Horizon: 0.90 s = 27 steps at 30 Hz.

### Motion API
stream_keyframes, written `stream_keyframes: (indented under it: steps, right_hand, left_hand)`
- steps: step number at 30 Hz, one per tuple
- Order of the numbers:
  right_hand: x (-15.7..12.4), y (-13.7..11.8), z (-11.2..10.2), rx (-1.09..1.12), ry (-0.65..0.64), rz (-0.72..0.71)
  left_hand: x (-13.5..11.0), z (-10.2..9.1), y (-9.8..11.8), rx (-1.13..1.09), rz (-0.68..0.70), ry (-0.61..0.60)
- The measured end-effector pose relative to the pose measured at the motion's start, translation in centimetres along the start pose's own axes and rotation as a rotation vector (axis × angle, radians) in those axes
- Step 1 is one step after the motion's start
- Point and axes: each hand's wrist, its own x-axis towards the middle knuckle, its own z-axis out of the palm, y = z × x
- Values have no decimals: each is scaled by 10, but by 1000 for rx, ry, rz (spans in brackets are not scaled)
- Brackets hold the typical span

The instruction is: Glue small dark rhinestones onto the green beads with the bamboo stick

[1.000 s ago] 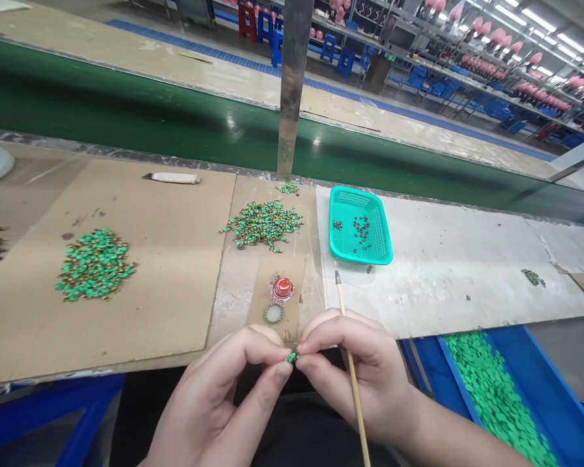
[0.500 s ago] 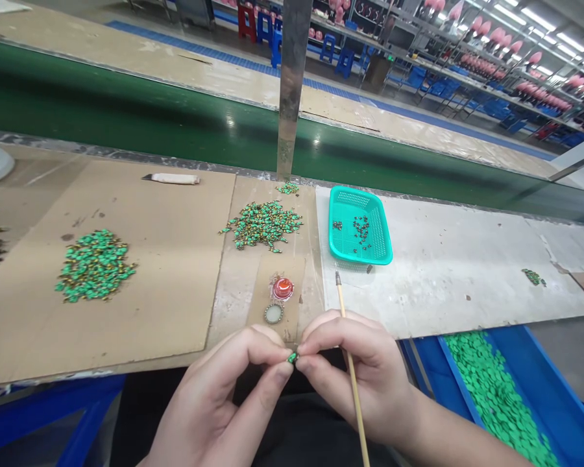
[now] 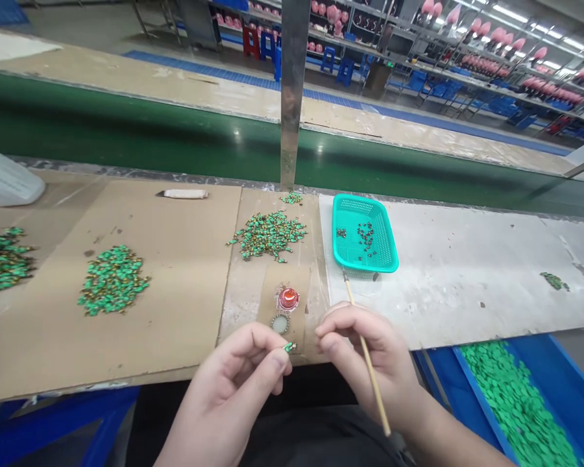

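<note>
My left hand (image 3: 241, 383) pinches a small green piece (image 3: 289, 347) with a pale end between thumb and forefinger. To its right and apart from it, my right hand (image 3: 387, 370) is closed, with a thin wooden paintbrush (image 3: 368, 353) held across its fingers. The brush's dark tip points away, close to the near rim of a teal plastic basket (image 3: 392, 259). Thumb and forefinger of the right hand meet; whether anything tiny is between them I cannot tell. Just beyond my hands are a cap of shiny red liquid (image 3: 288, 298) and an upturned bottle cap (image 3: 279, 323).
Piles of green-and-gold pieces lie on the cardboard (image 3: 185, 259), including a middle pile (image 3: 267, 235) and a left pile (image 3: 111, 280). A wrapped pointed tool (image 3: 185, 194) lies farther back. A metal post (image 3: 291, 97) rises behind. Blue bins hold green discs (image 3: 520, 395) at lower right.
My hands have moved apart, the right one to the right with the brush. The green piece stays in my left hand. The view has shifted slightly.
</note>
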Motion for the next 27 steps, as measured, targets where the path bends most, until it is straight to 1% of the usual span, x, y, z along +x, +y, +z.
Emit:
stream_keyframes:
  steps: [3,5,7,9,11,13,14,15,17,19,21,24,26,27]
  right_hand:
    - [-4,8,-10,38,34,26]
    - [-5,13,-17,46,50,37]
    - [-6,17,-23,30,60,40]
    - [-7,21,-28,-2,32,53]
    - [-10,27,-34,-30,-17,76]
    - [-15,36,-41,-25,-59,97]
    - [-17,43,-45,-9,-75,101]
    - [-19,51,-49,7,-79,98]
    - [-23,66,-57,15,-72,81]
    - [-27,78,-63,-22,-32,58]
    - [-30,84,-65,-90,62,73]
    - [-30,79,-61,-147,191,121]
    - [-25,71,-56,-137,211,122]
    - [-22,67,-53,-131,211,112]
  left_hand:
    - [22,-6,0,225,86,16]
    - [47,-11,-1,373,160,40]
    - [78,-17,-2,491,227,89]
    - [111,-22,-2,627,293,105]
    - [140,-23,-1,754,329,118]
    - [162,-21,0,850,343,144]
    - [168,-19,1,889,345,155]
    - [171,-19,1,923,343,165]
    - [170,-23,4,986,326,174]
    - [159,-40,7,1045,277,182]
    - [144,-68,13,1109,191,201]
    - [125,-123,24,1229,11,251]
    - [117,-153,29,1297,-117,242]
    - [115,-164,30,1325,-169,228]
